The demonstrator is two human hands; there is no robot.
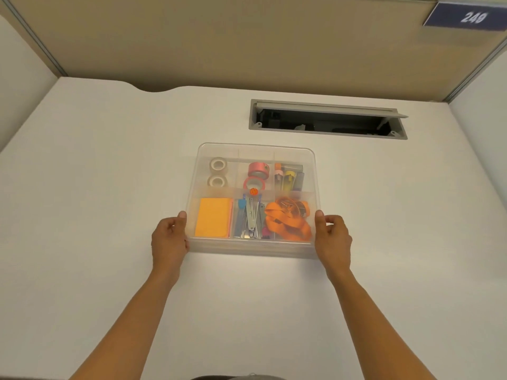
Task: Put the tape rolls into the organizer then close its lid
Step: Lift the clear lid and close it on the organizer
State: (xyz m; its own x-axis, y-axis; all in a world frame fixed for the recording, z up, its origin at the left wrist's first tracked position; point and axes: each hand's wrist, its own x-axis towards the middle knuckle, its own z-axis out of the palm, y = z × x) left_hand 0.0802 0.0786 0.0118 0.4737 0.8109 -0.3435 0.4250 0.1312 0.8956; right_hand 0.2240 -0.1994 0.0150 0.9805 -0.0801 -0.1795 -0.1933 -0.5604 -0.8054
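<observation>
Translucent lid (256, 160): apparently seated over organizer (253, 249), tape rolls (218, 172) inside.
Left hand (168, 238): clamped on lid's left edge, to press.
Right hand (332, 238): clamped on right edge likewise.

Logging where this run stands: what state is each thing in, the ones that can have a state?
organizer: on the desk, filled, covered.
lid: lying flat on the organizer.
white tape rolls: inside, far left compartment.
pink tape rolls: inside, far middle compartment.
left hand: gripping the organizer's near left corner.
right hand: gripping the near right corner.
desk cable hatch: flap open.
</observation>
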